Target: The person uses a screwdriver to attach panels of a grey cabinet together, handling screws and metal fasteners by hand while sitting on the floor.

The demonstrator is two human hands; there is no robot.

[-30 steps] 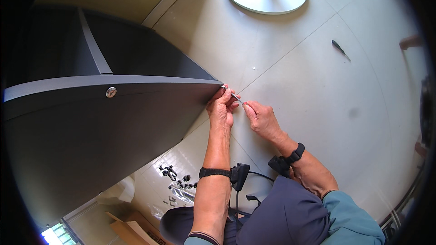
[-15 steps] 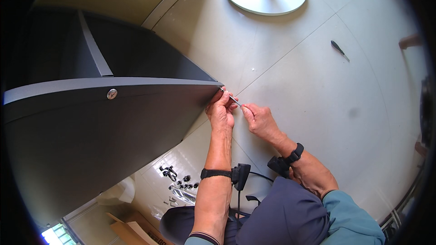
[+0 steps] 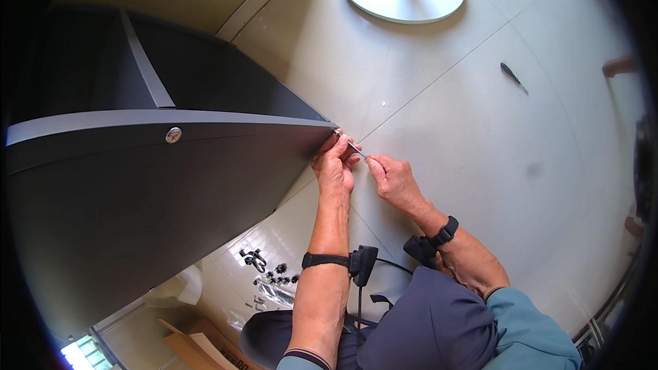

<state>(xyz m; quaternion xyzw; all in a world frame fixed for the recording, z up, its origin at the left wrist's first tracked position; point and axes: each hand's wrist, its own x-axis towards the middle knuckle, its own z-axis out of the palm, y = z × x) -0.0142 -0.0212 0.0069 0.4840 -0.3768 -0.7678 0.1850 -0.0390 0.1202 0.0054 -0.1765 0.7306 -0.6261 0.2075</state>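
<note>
A large dark grey cabinet [image 3: 157, 199] with a lighter front edge and a round silver lock [image 3: 173, 135] fills the left side. At its right-hand corner, my left hand [image 3: 334, 170] is closed, thumb and fingers pinched against the corner; what sits between the fingertips is hidden. My right hand [image 3: 395, 179] grips a screwdriver [image 3: 360, 153], its handle covered by the fist. The thin metal shaft slants up and left from the fist, past my left fingers, to the cabinet corner. The tip is too small to make out.
Another screwdriver [image 3: 513, 77] lies on the tiled floor at right. A round white pedestal base [image 3: 404, 0] stands at the far side. Black fittings [image 3: 279, 274], small screws and a clear plastic bag [image 3: 275, 293] lie below the cabinet, near an open cardboard box [image 3: 205, 348].
The cabinet's front edge and lock appear slightly higher and further right in view. Both hands keep nearly the same place and hold.
</note>
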